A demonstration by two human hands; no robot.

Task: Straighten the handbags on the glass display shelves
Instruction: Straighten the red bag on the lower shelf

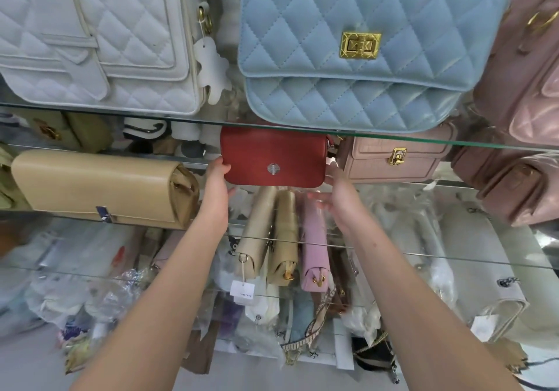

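A red handbag (273, 154) with a round silver clasp stands on the middle glass shelf (423, 253), just under the upper shelf's front edge (121, 115). My left hand (217, 181) grips its lower left corner, thumb on the front face. At the bag's lower right end my right hand (335, 200) touches it with fairly straight fingers, while the thumb is spread out below the bag. The bag's top edge is hidden behind the upper shelf's edge.
On the upper shelf stand a white quilted bag (99, 36) and a blue quilted bag (348, 42). A beige clutch (96, 184) lies left of the red bag and a small pink bag (390, 160) stands right of it. A pink backpack (526, 88) is at the far right. Below are upright beige (257, 233) and pink (314, 245) purses.
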